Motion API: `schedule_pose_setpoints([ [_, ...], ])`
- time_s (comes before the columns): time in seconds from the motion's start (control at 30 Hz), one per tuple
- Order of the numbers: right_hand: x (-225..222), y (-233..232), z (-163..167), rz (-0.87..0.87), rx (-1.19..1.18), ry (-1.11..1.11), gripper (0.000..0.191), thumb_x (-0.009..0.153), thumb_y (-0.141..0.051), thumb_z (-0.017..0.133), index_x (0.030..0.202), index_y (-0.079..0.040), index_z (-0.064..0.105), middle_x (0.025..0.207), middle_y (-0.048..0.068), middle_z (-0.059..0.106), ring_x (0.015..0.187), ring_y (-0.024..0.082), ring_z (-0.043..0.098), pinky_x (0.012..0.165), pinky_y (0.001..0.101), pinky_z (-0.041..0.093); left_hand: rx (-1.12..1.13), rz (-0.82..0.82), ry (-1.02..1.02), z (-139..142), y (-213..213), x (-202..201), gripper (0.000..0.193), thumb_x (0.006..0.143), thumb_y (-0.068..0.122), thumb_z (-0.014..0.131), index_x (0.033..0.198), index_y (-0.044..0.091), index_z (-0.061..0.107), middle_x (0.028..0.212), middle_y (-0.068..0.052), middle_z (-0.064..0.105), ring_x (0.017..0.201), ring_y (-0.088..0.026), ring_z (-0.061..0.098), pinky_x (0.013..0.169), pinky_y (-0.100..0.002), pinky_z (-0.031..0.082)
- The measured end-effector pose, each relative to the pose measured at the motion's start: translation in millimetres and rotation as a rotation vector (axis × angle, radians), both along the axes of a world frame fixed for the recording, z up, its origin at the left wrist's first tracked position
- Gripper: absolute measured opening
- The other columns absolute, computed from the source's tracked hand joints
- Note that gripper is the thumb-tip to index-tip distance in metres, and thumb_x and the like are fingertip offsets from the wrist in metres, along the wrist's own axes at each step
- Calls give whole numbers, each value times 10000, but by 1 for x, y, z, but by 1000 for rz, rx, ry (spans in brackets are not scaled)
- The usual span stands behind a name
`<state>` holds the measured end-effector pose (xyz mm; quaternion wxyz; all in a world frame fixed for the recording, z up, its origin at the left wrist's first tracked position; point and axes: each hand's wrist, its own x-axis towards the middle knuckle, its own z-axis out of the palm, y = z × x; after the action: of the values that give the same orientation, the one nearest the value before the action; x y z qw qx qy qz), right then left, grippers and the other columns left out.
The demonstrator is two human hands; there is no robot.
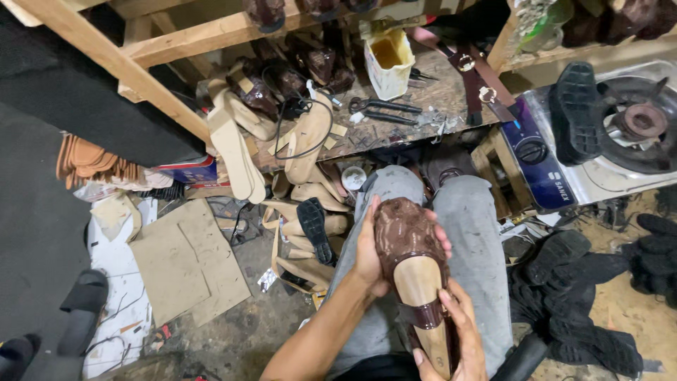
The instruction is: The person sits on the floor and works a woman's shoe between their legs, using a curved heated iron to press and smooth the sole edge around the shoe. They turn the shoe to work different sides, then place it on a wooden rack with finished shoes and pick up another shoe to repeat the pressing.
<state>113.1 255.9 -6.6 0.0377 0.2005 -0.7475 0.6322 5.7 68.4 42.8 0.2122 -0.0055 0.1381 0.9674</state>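
Note:
I hold a brown textured shoe upper (405, 236) stretched over a pale wooden last (422, 293), above my lap in grey trousers (469, 212). My left hand (368, 257) grips the toe part from the left, fingers wrapped around its far side. My right hand (462, 331) cups the heel end from below and right, thumb on the brown strap across the last.
A cluttered wooden workbench (423, 99) ahead carries pliers (384, 109), a cream container (388, 63) and belt straps. Insoles (236, 148) and brown uppers lie at its left. A gas stove (606, 134) with a black sole stands right. Black soles (571, 282) pile on the floor; cardboard (183, 261) lies left.

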Motion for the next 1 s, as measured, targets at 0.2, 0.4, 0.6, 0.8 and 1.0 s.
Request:
schedule_pose_setpoints([
  [0.2, -7, 10, 3, 87, -8, -91, 925, 726, -26, 757, 1545, 10, 329, 1622, 286, 306, 1524, 412, 316, 1205, 468, 266, -29, 68, -42, -3, 2, -2, 839, 1079, 735, 249, 1259, -14, 582, 1085, -203, 685, 998, -340, 694, 939, -474, 556],
  [0.4, -23, 18, 38, 350, -1065, -978, 979, 806, -199, 705, 1595, 65, 191, 1568, 376, 315, 1370, 561, 442, 1126, 627, 362, -275, 99, -138, 9, -6, 0, 638, 1028, 570, 337, 1352, 75, 577, 1141, -111, 705, 1070, -240, 681, 996, -422, 531],
  [0.6, -24, 15, 41, 479, -1345, -1161, 916, 863, -338, 607, 1574, -7, 134, 1560, 403, 241, 1304, 566, 479, 1039, 628, 440, -335, 221, -24, -2, 4, 12, 464, 1081, 354, 545, 1398, 15, 553, 1266, -79, 648, 1165, -199, 616, 1045, -380, 492],
  [0.8, -19, 14, 27, 379, -1412, -1188, 930, 865, -363, 607, 1621, -67, 153, 1560, 433, 244, 1212, 510, 574, 943, 597, 517, -320, 295, -54, -24, 13, 12, 432, 1058, 226, 569, 1433, 13, 539, 1320, -53, 634, 1215, -164, 584, 1076, -341, 451],
  [1.0, -7, 11, 24, 291, -1330, -1079, 920, 819, -325, 609, 1593, -33, 205, 1501, 426, 353, 1164, 534, 601, 924, 599, 519, -372, 342, -94, -24, 18, 8, 483, 1038, 226, 549, 1468, 14, 493, 1414, -67, 600, 1311, -160, 553, 1145, -327, 402],
])
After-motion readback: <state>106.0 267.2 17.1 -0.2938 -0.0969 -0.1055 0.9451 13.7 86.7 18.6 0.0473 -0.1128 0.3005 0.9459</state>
